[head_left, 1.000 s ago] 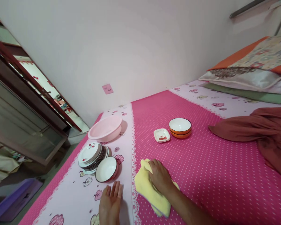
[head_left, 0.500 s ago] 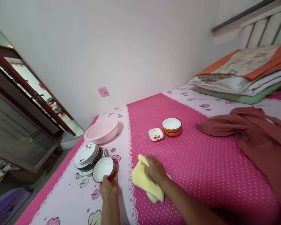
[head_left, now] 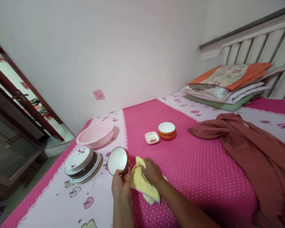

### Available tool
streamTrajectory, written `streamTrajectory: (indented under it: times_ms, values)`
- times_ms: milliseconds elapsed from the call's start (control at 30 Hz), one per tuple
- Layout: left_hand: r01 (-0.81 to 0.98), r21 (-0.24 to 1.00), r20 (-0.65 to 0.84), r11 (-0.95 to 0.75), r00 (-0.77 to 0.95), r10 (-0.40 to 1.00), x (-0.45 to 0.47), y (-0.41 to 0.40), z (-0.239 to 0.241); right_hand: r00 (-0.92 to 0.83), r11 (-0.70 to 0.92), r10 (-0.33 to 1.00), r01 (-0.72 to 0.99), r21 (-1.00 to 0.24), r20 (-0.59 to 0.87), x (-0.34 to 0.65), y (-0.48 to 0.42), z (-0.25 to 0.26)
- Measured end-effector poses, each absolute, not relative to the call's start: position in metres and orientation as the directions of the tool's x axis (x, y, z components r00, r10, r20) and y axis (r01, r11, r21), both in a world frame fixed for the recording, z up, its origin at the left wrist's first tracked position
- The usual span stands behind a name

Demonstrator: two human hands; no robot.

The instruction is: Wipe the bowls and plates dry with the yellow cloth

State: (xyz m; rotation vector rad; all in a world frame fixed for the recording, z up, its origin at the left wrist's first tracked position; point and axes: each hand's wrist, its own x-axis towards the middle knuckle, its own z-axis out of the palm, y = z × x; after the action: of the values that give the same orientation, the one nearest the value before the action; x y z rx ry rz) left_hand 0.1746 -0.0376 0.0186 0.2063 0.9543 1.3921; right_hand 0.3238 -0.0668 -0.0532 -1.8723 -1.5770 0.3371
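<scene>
A bowl (head_left: 117, 161), white inside and red outside with a dark rim, is held tilted in my left hand (head_left: 121, 183), its thumb over the near edge. Close beside it on the right, my right hand (head_left: 152, 171) grips a yellow cloth (head_left: 142, 183) that hangs down onto the pink bedspread. Left of the bowl stands a stack of plates (head_left: 79, 158), the top one white with red flowers. Beyond my hands sit small square white dishes (head_left: 152, 137) and, right beside them, two stacked orange bowls (head_left: 167, 129) with white insides.
A pink basin (head_left: 96, 134) stands behind the plates. Reddish-brown clothing (head_left: 230, 136) is spread over the right of the bed (head_left: 185, 158). Folded bedding (head_left: 230, 82) is piled by the white headboard (head_left: 258, 53). The bed's left edge drops to the floor near a doorway.
My left hand has carried the red bowl rightward, away from the plate stack and up to the cloth. My right hand keeps its grip on the cloth. The view has shifted slightly right.
</scene>
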Motion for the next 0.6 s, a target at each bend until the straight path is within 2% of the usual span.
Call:
streamTrajectory:
  times_ms: [167,467,533,600]
  values:
    - [-0.758,0.594,-0.442,0.268,-0.030,0.897,0.195,-0.046,0.029,0.286,-0.082,0.935,0.748,-0.659,0.208,0.327,-0.061,-0.059]
    - [-0.770,0.473,-0.511,0.428,0.156,0.846,0.166,-0.048,0.018,0.367,-0.062,0.897,0.656,-0.752,0.246,0.343,-0.046,-0.053]
    - [-0.784,0.451,-0.517,0.427,0.160,0.841,0.162,-0.045,0.020,0.413,-0.029,0.856,0.636,-0.771,0.310,0.347,-0.047,-0.046]
    - [-0.793,0.437,-0.526,0.425,0.158,0.836,0.159,-0.044,0.021,0.452,0.061,0.771,0.648,-0.759,0.448,0.352,-0.050,-0.039]
